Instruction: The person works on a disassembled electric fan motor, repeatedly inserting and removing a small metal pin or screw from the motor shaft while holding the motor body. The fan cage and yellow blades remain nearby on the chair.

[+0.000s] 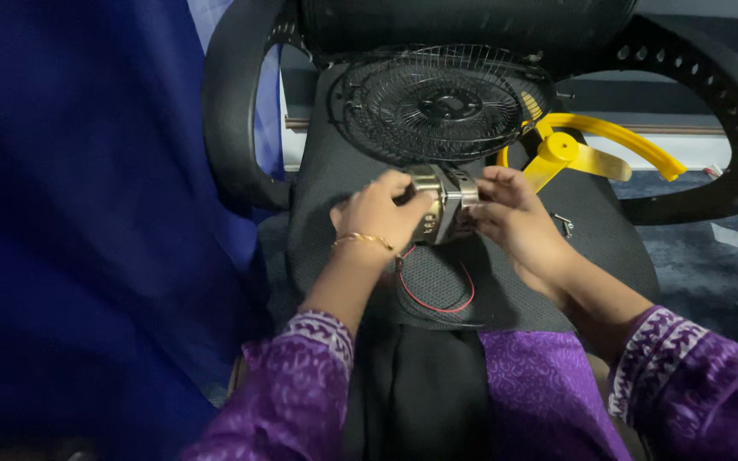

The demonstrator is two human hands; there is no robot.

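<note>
A small silver fan motor (442, 203) sits on the black mesh seat of an office chair (360, 162). My left hand (379, 213), with a gold bracelet on the wrist, grips the motor's left side. My right hand (512, 220) holds its right side with the fingertips. A red wire (437, 306) and a dark wire loop down from the motor across the seat toward me. Just behind the motor lies a black wire fan guard (442, 102). To its right rests a yellow fan blade (587, 149).
Black chair armrests curve up on the left (228, 102) and right (715, 119). A dark blue cloth (87, 222) fills the left side. A small metal clip (565, 225) lies on the seat right of my right hand. My purple sleeves are at the bottom.
</note>
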